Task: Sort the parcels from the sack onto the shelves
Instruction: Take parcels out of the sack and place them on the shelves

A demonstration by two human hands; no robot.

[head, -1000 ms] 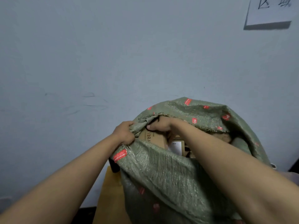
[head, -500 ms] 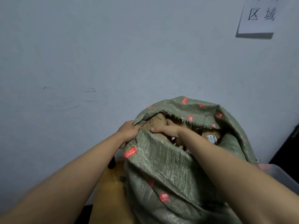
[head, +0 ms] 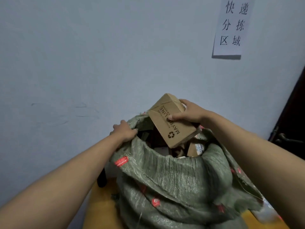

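Our right hand clasping a brown cardboard parcel (black lettering, recycling mark), tilted above the sack's mouth, our left hand gripping the green woven sack rim, more boxes inside

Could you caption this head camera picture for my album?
Right hand lifts a cardboard box from the green sack; left hand grips its rim.
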